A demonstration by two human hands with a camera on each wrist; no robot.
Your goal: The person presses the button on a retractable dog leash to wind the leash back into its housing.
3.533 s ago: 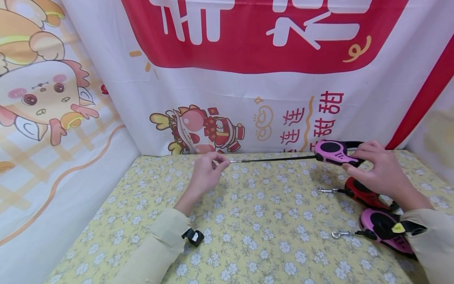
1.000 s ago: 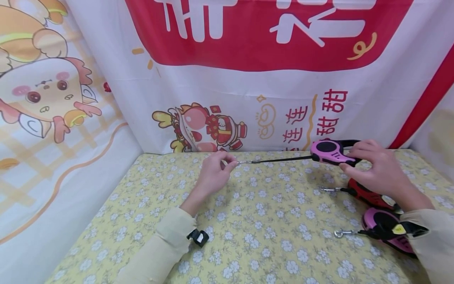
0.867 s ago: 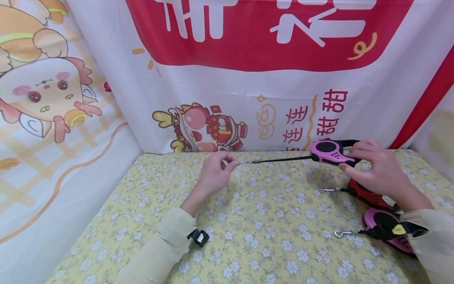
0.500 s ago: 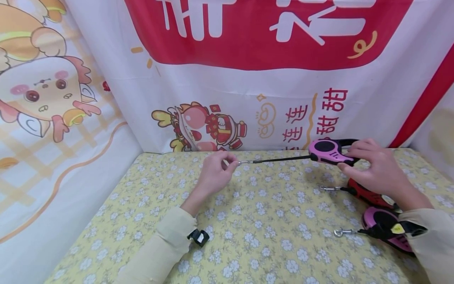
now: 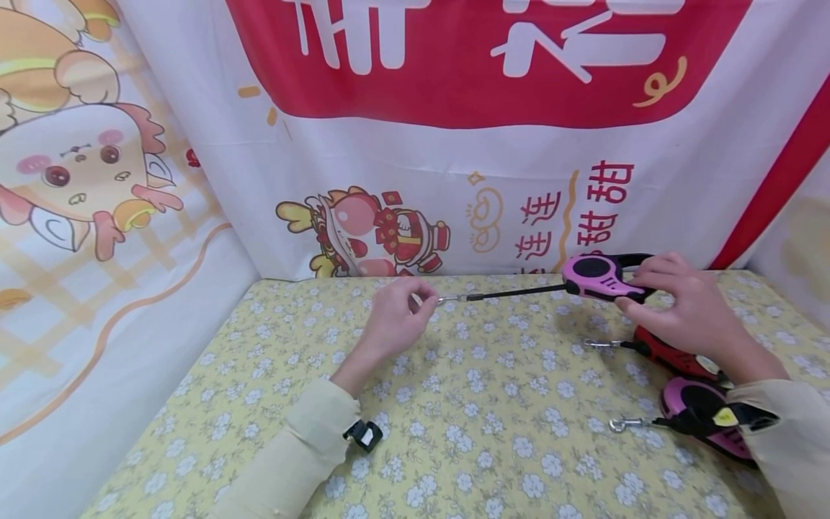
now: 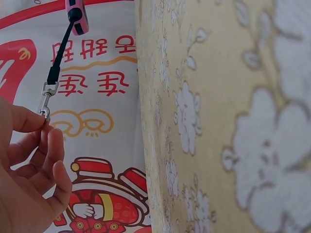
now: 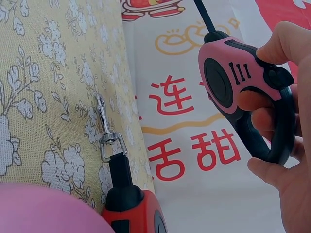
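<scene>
A pink and black retractable dog leash (image 5: pixel 591 275) hangs above the back of the table, gripped by its black handle in my right hand (image 5: pixel 690 306). In the right wrist view, fingers pass through the handle loop and the thumb lies on top of the pink case (image 7: pixel 243 73). Its black strap (image 5: pixel 519 292) runs out taut to the left. At the strap's end, my left hand (image 5: pixel 397 317) pinches the silver snap hook (image 6: pixel 46 102) between thumb and index finger, while the other fingers curl loosely below.
A red retractable leash (image 5: pixel 674 355) lies under my right hand, its snap hook (image 5: pixel 603 344) pointing left. Nearer me, partly behind the right sleeve, lies a second pink leash (image 5: pixel 694 404). Flowered cloth covers the table (image 5: pixel 467 432). A printed curtain (image 5: pixel 402 166) stands behind it.
Compared with the earliest frame, my left hand has shifted right with the snap hook, and the leash case a little left. The strap between them is shorter. Both holds stay the same.
</scene>
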